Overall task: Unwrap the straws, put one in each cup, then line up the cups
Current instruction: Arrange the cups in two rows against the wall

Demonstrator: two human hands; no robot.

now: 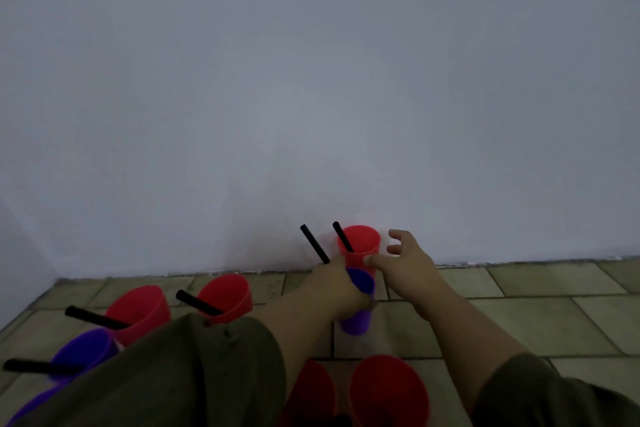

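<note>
**Left hand grips purple cup by the wall; right hand open at far red cup**

A plain, matte pale wall (311,80) fills most of the view. Below it runs a floor (554,315) of dull greenish rectangular tiles with dark joints. Two bare forearms reach out of loose olive sleeves (194,374) toward the wall.

The cups are smooth, tapered plastic and the straws are straight black tubes. Two near red cups (388,388) stand at the bottom edge, between the arms. Left of the arms stand a left red cup (138,312), a mid red cup (225,295) and a left purple cup (83,354). Each has one of the leaning straws (97,317) tipped out to the left. Another purple rim shows in the bottom-left corner.

The left hand (341,288) has its grip clamped round the purple cup (356,315), fingers curled over the cup's upper wall. A tall straw (314,243) rises from behind this hand. Its lower end is hidden, so I cannot tell whether it sits in the cup.

Just behind the purple cup, against the wall, stands the far red cup (358,243) with a second straw (343,236) inside. The right hand (405,260) has its grip apart, fingers spread and holding nothing. Its thumb tip touches the far red cup's front wall.
</note>
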